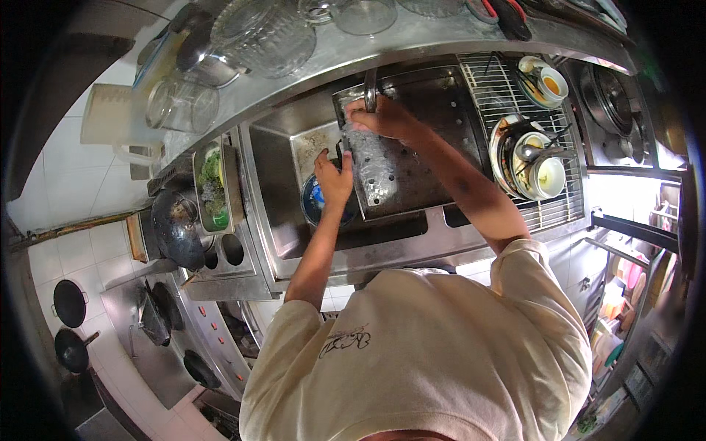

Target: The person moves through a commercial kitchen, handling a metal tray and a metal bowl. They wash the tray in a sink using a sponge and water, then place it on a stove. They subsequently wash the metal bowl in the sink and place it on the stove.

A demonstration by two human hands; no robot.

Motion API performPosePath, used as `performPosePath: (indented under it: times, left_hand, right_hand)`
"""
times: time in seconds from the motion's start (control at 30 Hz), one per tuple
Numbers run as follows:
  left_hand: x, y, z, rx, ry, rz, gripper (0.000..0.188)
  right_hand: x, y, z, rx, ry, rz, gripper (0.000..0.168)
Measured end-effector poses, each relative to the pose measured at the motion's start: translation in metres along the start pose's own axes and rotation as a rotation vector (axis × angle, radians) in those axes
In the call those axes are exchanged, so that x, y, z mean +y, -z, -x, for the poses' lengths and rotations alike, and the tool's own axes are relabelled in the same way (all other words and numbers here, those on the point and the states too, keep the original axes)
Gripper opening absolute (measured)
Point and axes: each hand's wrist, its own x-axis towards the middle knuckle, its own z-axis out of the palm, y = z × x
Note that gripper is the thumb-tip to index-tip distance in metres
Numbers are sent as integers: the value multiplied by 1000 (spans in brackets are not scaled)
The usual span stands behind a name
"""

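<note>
A large dark metal tray (436,160) with several small holes lies tilted across the sink (281,220). My left hand (334,179) grips its left rim, the thumb along the edge. Beneath a metal tap (370,88), my right hand (375,117) is at the tray's upper left corner, its fingers curled. Whether it holds a scrubber there cannot be made out. Water spreads in a shiny sheet over the tray's left part. Partly hidden below my left hand, a dark round bowl (310,206) with something blue inside stands in the sink.
Right of the tray, a wire rack (543,218) carries stacked used dishes (507,129) and bowls (550,175). To the left stands a steel container (234,182) with green scouring pads (211,171), beside a blackened wok (176,229). Glass jugs (265,36) line the shelf above the sink.
</note>
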Motion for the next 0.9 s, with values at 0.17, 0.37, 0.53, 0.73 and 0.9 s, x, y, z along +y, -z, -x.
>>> performPosePath:
  times: [0.17,0.37,0.53,0.73,0.9]
  left_hand:
    - [41,8,-16,-67,-63,129,32]
    - [96,-17,-34,-527,573,1304,41]
    - [63,-43,-44,-626,387,1483,40]
    - [39,-8,-42,-388,252,1070,64]
    - [15,13,-34,-265,146,933,49]
  right_hand:
    - [6,-9,0,-14,-174,-390,28]
    - [-8,5,22,17,-180,-223,25]
    - [-7,2,23,170,-185,16,26]
    - [23,12,30,106,-251,-342,27]
    - [26,6,25,-51,-132,-517,24]
